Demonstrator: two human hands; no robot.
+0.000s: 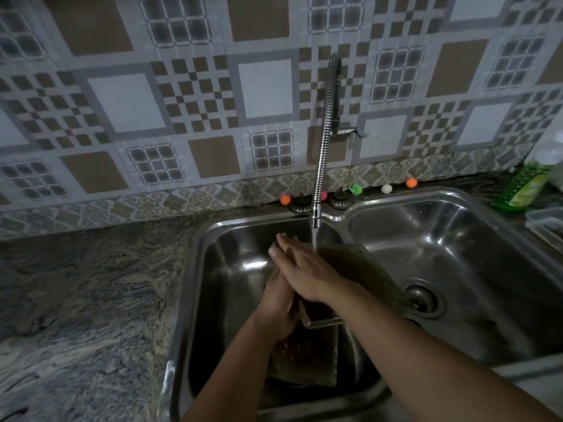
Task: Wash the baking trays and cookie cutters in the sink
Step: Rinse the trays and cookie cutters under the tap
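a green bottle (530,185) is standing far right on the tabletop (91,300) while the left hand (278,303) is gripping a dark wet baking tray (359,269) under the faucet (324,141), right hand (307,269) lying flat, fingers together, across it.

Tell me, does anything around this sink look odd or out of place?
Only small things. A row of colourful little balls sits along the sink's back edge, unusual there. One baking tray leans tilted across the divider between the basins under running water. Nothing looks spilled or broken.
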